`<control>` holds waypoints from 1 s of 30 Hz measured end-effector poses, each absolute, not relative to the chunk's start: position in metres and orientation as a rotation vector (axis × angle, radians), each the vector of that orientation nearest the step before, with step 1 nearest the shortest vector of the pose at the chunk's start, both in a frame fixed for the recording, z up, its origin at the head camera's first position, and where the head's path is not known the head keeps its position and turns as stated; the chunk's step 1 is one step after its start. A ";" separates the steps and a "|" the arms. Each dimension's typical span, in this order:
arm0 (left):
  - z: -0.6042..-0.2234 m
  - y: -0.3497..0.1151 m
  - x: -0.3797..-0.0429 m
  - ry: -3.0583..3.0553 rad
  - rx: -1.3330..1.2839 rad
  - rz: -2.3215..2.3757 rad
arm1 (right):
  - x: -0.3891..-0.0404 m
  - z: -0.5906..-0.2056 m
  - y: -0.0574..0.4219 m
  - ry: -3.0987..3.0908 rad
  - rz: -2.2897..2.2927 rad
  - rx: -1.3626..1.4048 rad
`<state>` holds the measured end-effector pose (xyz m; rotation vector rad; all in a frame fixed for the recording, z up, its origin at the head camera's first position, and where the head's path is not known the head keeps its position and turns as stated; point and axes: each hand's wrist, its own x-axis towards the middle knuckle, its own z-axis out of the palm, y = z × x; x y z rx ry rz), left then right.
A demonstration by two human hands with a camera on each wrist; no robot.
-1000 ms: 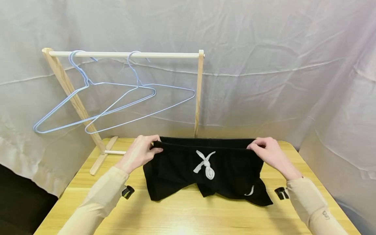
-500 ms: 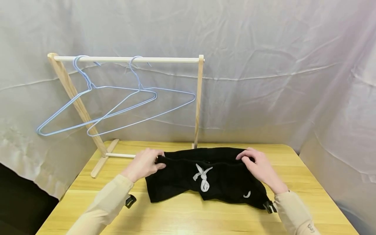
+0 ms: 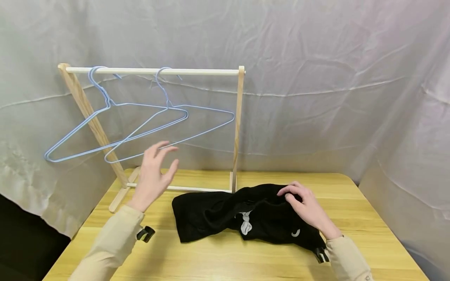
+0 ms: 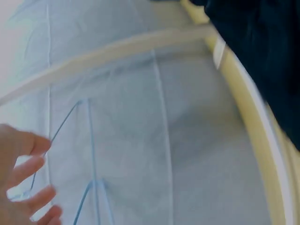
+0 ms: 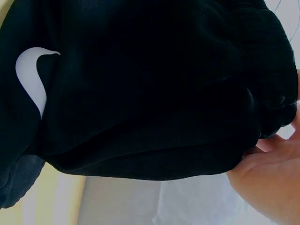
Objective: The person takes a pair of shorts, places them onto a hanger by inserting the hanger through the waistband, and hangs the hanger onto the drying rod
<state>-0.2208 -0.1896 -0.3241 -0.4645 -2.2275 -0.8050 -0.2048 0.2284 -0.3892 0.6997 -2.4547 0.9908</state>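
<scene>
Black shorts [image 3: 207, 218] with a white drawstring bow [image 3: 246, 224] and a small white curved mark lie crumpled on the table, their left part flopped down. My right hand [image 3: 304, 205] pinches the waistband at its right end; in the right wrist view that hand [image 5: 269, 173] is at the gathered waist, some fingers behind the cloth. My left hand [image 3: 151, 177] is raised off the shorts, fingers spread and holding nothing. It overlaps the lower bar of a blue wire hanger [image 3: 168, 103] in the head view. In the left wrist view its fingers [image 4: 35, 201] appear before a hanger [image 4: 92, 140].
A wooden clothes rack [image 3: 204, 72] stands at the back left of the wooden table [image 3: 218, 261]. More blue hangers [image 3: 102, 90] hang at its left. Its right post [image 3: 239, 128] and low crossbar [image 3: 190, 189] come close behind the shorts. A grey curtain [image 3: 316, 58] backs the table.
The shorts, held up by both hands at the waistband, have been lowered onto the table. My left hand has let go and moved up and left toward the hangers; the right stays at the waistband.
</scene>
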 end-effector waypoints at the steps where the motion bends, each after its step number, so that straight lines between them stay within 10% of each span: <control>1: -0.321 -0.193 -0.221 -2.182 -0.429 -0.812 | -0.205 -0.389 0.229 -2.459 0.992 0.698; 30: -0.302 -0.248 -0.218 -2.147 0.032 -0.866 | -0.206 -0.395 0.235 -2.499 0.992 0.679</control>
